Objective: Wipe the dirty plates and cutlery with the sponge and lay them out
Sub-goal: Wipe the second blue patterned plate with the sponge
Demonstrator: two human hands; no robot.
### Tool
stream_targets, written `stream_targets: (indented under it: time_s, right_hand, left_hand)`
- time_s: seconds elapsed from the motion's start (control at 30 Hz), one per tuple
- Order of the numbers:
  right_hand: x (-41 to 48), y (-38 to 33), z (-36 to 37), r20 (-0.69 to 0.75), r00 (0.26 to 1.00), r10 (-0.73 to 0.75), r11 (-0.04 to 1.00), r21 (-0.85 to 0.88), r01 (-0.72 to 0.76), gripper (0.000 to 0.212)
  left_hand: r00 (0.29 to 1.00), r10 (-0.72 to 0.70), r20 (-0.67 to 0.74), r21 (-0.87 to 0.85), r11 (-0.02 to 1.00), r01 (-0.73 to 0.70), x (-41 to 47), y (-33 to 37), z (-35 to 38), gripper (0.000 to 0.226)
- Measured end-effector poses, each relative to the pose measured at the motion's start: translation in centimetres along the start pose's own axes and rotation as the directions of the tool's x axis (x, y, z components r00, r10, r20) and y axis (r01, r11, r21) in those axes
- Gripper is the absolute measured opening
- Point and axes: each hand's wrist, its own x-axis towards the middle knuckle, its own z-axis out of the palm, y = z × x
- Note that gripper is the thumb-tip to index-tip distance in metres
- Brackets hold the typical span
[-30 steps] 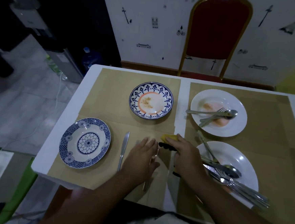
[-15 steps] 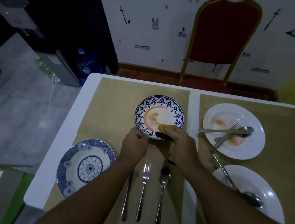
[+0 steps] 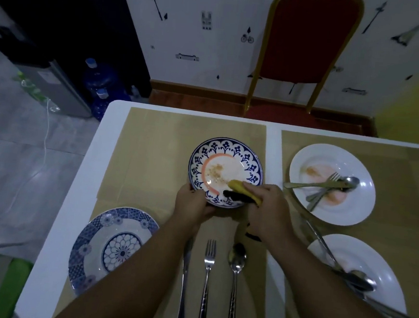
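A blue-rimmed plate [image 3: 224,160] with an orange ring and brown crumbs sits mid-table. My left hand [image 3: 192,205] grips its near-left rim. My right hand [image 3: 268,211] holds a yellow-and-black sponge [image 3: 238,187] against the plate's near edge. Below my hands a knife [image 3: 183,289], a fork [image 3: 207,279] and a spoon [image 3: 235,276] lie side by side on the mat. A patterned blue plate [image 3: 111,244] rests at the left.
Two white plates stand at the right: the far one [image 3: 349,210] is stained and carries a fork and spoons, the near one [image 3: 371,259] carries several pieces of cutlery. A red chair [image 3: 305,41] stands behind the table. Water bottles stand on the floor at the left.
Both hands moved from the laid cutlery up to the orange-ringed plate. My left hand took its rim and the sponge came onto its near edge. The camera tilted forward.
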Motion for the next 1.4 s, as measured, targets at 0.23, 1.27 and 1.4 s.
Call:
stream_targets:
  time_s: [0.23, 1.27, 1.4]
  right_hand:
    - [-0.2, 0.2, -4.2, -0.100, 0.992, 0.079, 0.988, 0.138, -0.065, 0.046]
    - [-12.9, 0.7, -3.0, 0.456, 0.797, -0.397, 0.793, -0.268, 0.548, 0.058]
    - [-11.4, 0.2, -3.2, 0.170, 0.926, -0.336, 0.851, -0.366, 0.376, 0.054]
  left_hand:
    - [0.993, 0.112, -0.037, 0.167, 0.980, -0.104, -5.7, -3.7, -1.4, 0.024]
    - [0.924, 0.275, 0.266, 0.128, 0.940, -0.316, -15.7, -6.0, -4.9, 0.027]
    - [0.927, 0.233, 0.292, 0.148, 0.947, -0.285, -15.6, -6.4, -4.9, 0.028]
